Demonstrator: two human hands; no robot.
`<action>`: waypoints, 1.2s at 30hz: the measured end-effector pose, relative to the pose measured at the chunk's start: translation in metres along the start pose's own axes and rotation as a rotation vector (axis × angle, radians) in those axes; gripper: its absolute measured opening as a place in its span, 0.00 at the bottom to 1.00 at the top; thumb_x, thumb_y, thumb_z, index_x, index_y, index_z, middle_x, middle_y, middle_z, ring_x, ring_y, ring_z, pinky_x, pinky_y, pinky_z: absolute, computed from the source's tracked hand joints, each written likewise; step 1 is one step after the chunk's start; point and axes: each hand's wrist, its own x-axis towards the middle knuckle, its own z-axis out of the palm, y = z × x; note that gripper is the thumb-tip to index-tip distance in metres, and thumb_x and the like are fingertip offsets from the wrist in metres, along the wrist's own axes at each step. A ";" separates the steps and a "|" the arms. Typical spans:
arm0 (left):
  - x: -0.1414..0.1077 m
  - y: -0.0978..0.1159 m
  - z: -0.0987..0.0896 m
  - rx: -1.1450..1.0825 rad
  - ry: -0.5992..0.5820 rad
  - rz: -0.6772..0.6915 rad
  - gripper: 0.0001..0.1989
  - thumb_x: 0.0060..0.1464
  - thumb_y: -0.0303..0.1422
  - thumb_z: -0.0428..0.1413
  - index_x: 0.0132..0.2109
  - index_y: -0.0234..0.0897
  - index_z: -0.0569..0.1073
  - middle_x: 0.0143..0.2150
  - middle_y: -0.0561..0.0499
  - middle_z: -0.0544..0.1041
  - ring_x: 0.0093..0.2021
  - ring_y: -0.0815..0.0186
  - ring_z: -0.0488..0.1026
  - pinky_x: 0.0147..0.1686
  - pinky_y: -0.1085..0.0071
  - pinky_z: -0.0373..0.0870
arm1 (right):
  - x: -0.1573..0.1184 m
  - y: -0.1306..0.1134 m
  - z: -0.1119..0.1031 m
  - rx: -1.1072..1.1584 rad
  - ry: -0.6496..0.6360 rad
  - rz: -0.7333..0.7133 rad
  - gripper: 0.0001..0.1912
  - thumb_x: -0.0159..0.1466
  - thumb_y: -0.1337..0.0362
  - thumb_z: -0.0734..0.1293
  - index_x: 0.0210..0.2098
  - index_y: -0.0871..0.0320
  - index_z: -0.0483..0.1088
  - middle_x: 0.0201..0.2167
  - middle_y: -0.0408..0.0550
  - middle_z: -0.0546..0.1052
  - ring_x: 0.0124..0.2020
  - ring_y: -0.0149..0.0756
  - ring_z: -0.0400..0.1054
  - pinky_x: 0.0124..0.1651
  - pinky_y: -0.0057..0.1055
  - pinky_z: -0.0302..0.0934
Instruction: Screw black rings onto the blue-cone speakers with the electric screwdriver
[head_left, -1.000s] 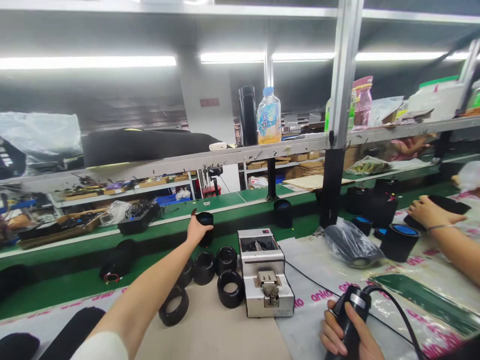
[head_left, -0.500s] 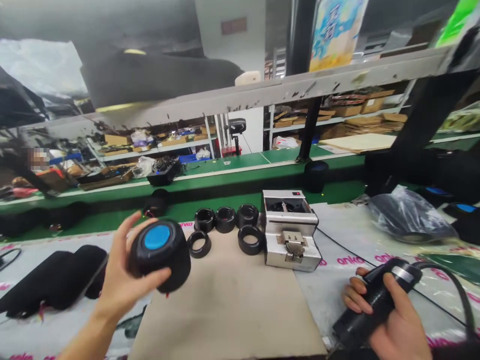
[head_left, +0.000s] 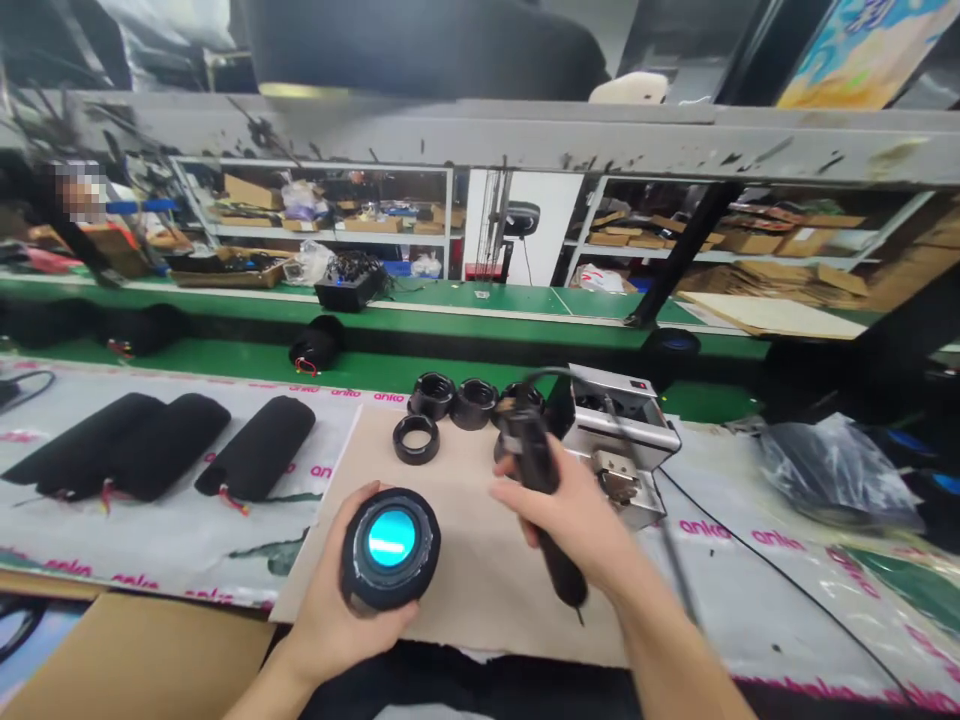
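My left hand [head_left: 337,600] is wrapped around a black cylinder with a shiny blue disc on its end, which looks like a speaker [head_left: 429,552]. The disc end faces up toward me, over the near part of a beige board [head_left: 480,610]. My right hand [head_left: 574,505] grips a black electric screwdriver [head_left: 564,572], tip pointing down, to the right of the cylinder and apart from it. Beyond it, several black rings [head_left: 416,440] stand on the board, some partly covered by the screwdriver. A silver screw feeder [head_left: 626,385] sits behind my right forearm.
Black fabric-covered cylinders with wire ends [head_left: 259,450] lie at left on white printed sheeting. A plastic-wrapped black item [head_left: 832,460] is at right. The screwdriver's cable loops over the feeder. A cardboard box [head_left: 150,655] is at lower left; a grey shelf beam [head_left: 480,140] crosses above.
My right hand has brought the screwdriver in from the right and turned it tip down. The speaker has come lower and nearer, its disc facing me more. The view has shifted.
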 end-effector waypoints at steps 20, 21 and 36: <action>0.005 0.007 -0.002 -0.105 -0.097 -0.010 0.52 0.44 0.30 0.73 0.73 0.47 0.59 0.71 0.39 0.68 0.71 0.41 0.69 0.69 0.48 0.70 | 0.095 -0.018 0.084 -0.571 -0.160 -0.167 0.20 0.69 0.58 0.73 0.57 0.59 0.71 0.49 0.50 0.78 0.48 0.42 0.75 0.52 0.44 0.73; 0.005 0.008 -0.003 -0.107 -0.104 -0.026 0.53 0.44 0.30 0.73 0.74 0.47 0.58 0.71 0.39 0.68 0.71 0.41 0.69 0.69 0.47 0.70 | 0.089 -0.020 0.077 -0.532 -0.132 -0.167 0.20 0.67 0.59 0.73 0.56 0.58 0.71 0.47 0.48 0.79 0.46 0.42 0.75 0.52 0.43 0.72; 0.010 0.021 -0.014 0.036 -0.081 -0.076 0.56 0.41 0.39 0.76 0.74 0.44 0.60 0.73 0.40 0.67 0.72 0.40 0.67 0.71 0.45 0.67 | -0.069 0.085 -0.014 -0.374 0.049 0.233 0.25 0.58 0.56 0.74 0.54 0.52 0.73 0.49 0.49 0.81 0.49 0.50 0.76 0.51 0.43 0.70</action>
